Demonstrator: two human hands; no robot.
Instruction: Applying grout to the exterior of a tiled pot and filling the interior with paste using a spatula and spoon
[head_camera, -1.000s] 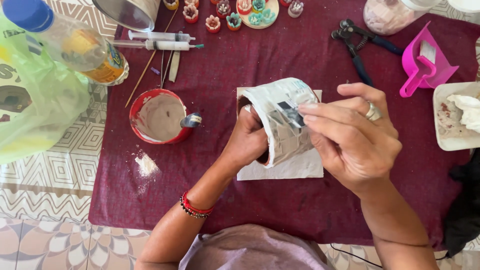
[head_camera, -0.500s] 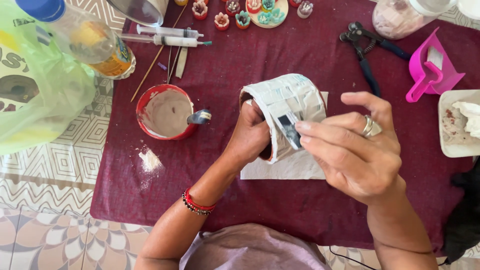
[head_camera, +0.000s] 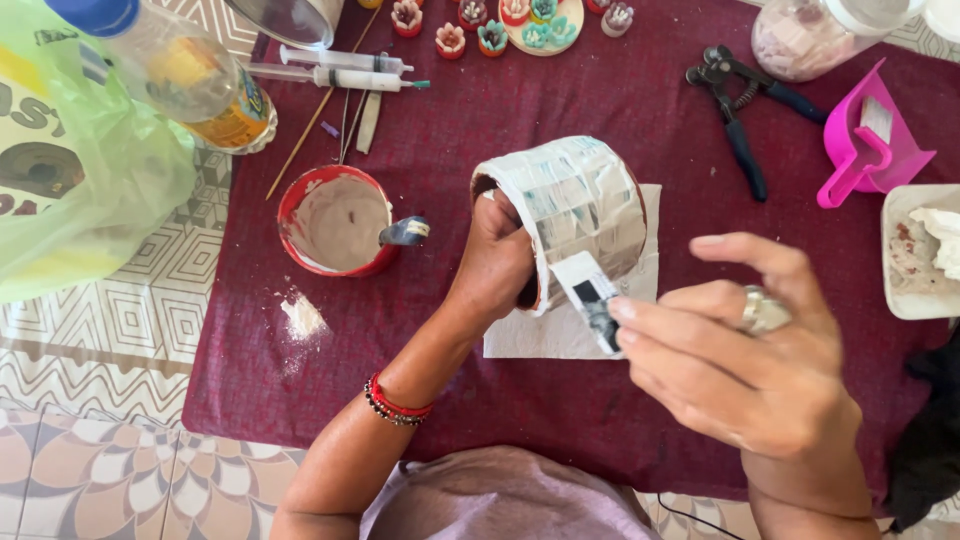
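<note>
**Two hands and a pot covered in little tiles**

The left hand (head_camera: 497, 262) goes inside a round pot (head_camera: 575, 215). The fingers are tucked in the mouth of the pot and hold it up off the cloth, tipped on its side. The outside of the pot is covered with small pale tiles. Under it lies a white paper sheet (head_camera: 545, 335) on the dark red cloth (head_camera: 600, 100).

The right hand (head_camera: 745, 365) is just beside the pot. Its thumb and first finger pinch a small flat tile piece (head_camera: 592, 305), white with a dark patch. The other fingers spread out and are open. The piece touches the side of the pot near the bottom edge. There is a ring on one finger.

To the left of the pot sits a red bowl (head_camera: 335, 222) with grey paste in it and a small spoon (head_camera: 404, 232) on its rim. Some white powder (head_camera: 302, 320) is spilled near the bowl. Two syringes (head_camera: 345, 68) lie farther up the cloth. Black pliers (head_camera: 738, 115) and a pink scoop (head_camera: 868, 140) are off to the right, well apart from the hands. A green plastic bag (head_camera: 80, 180) and a bottle (head_camera: 180, 70) sit at the left.
</note>
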